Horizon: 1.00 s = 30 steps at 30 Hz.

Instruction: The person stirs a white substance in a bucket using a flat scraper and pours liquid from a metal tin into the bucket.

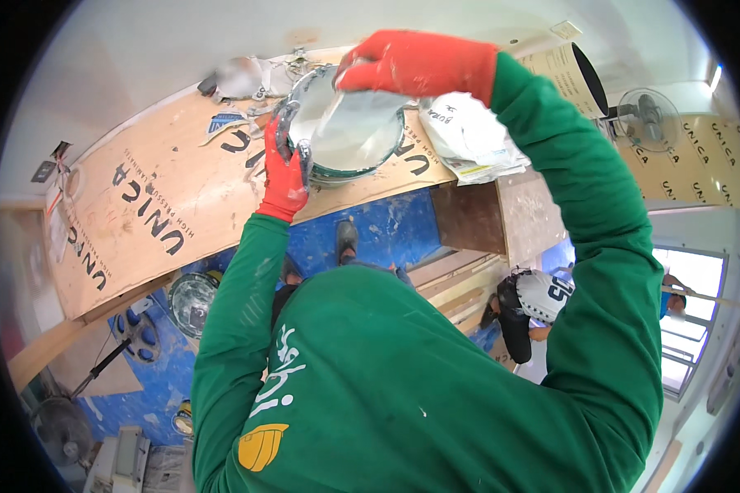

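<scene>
A round bucket [347,173] stands on the paper-covered counter, with smooth pale paste [362,135] inside and smears along its rim. My left hand [284,174], in a red glove with a dirty grey palm, grips the bucket's left side. Over the bucket's far side is my right hand [415,64], in a red glove, its fingers closed round a pale, paste-coated tool [330,115]. That tool slants down into the bucket; its exact kind is blurred. Just right of the bucket lies a white plastic bag [469,135].
Brown printed sheeting [152,185] covers the counter. Crumpled bags [247,78] lie against the wall. Another bucket [192,302] and a paddle mixer [136,333] are on the blue floor covering. Timber boards [460,283] and a crouching person [538,296] are to the right.
</scene>
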Each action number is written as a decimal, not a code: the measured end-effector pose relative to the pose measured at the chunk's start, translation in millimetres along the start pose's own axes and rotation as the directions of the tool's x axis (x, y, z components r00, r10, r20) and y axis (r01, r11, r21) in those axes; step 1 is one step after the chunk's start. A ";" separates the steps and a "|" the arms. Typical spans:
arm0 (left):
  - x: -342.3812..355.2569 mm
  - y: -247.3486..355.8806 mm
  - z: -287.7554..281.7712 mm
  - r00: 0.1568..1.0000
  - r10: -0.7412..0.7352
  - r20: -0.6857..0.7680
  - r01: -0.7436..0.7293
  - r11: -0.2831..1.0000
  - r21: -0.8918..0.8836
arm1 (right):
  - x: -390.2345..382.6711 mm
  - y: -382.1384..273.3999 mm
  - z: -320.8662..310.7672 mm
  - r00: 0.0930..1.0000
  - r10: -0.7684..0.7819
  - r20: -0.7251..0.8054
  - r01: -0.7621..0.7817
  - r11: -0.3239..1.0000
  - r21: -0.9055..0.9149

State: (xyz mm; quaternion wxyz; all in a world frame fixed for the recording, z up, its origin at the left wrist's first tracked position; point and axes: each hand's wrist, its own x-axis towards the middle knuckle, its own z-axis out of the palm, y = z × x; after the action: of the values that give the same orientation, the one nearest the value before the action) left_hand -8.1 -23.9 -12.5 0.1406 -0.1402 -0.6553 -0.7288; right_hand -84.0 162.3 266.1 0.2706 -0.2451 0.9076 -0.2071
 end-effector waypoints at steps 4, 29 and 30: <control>-1.3 2.6 2.3 1.000 0.006 -0.015 -0.006 1.000 0.008 | -15.9 -25.6 -40.4 0.997 -0.043 0.056 0.046 0.998 -0.043; 0.7 -4.5 6.8 0.998 0.058 -0.009 -0.058 0.993 -0.101 | 85.3 59.2 65.5 0.937 -0.157 0.311 0.314 0.769 -0.558; 1.8 -3.1 7.0 0.995 0.095 -0.007 -0.095 0.994 -0.051 | 81.1 52.6 67.1 0.878 -0.282 0.388 0.475 0.625 -0.619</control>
State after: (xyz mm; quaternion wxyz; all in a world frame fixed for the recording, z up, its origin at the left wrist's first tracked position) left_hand -10.8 -16.6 -13.9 0.1728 -0.1732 -0.6285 -0.7383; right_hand -121.2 142.6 156.2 0.2208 -0.5398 0.8016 0.1314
